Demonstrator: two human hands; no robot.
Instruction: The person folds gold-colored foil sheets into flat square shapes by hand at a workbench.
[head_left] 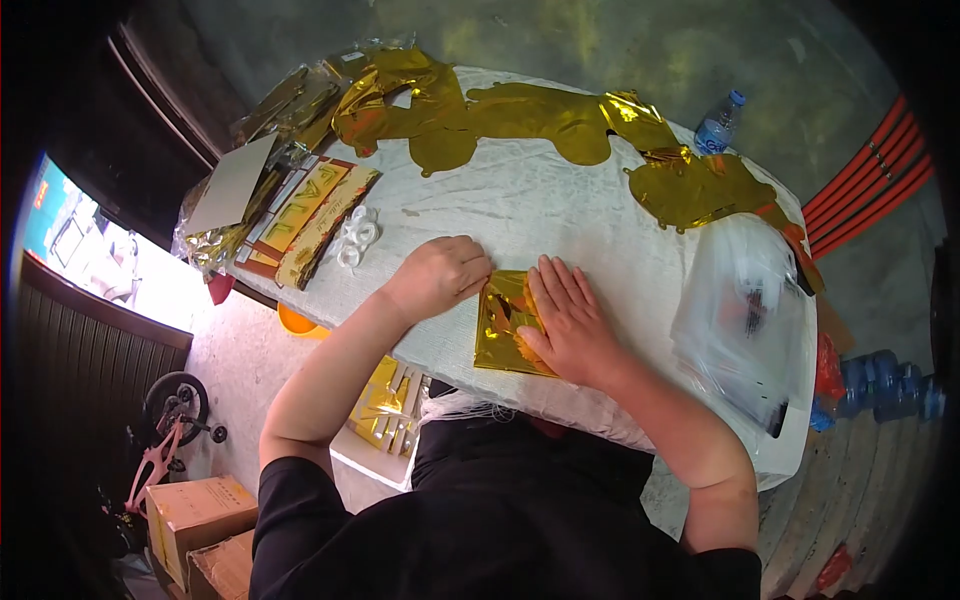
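Observation:
A folded gold foil balloon (500,335) lies at the table's near edge, shiny and creased into a rough rectangle. My right hand (572,325) rests flat on its right side, fingers stretched out, hiding part of the foil. At its upper left corner, my left hand (440,277) is closed, with thumb and fingertips pinching the edge. Flat uninflated gold foil balloons (535,112) are spread in a row along the far side of the table. Rolls of white ribbon (358,235) sit left of my left hand.
The table has a white cloth (590,215). At left are printed cards (310,215) and plastic-wrapped foil packs (290,105). Clear plastic bags (735,320) lie at right, near a water bottle (718,122). Below stand a white box (375,450) and cardboard cartons (200,510).

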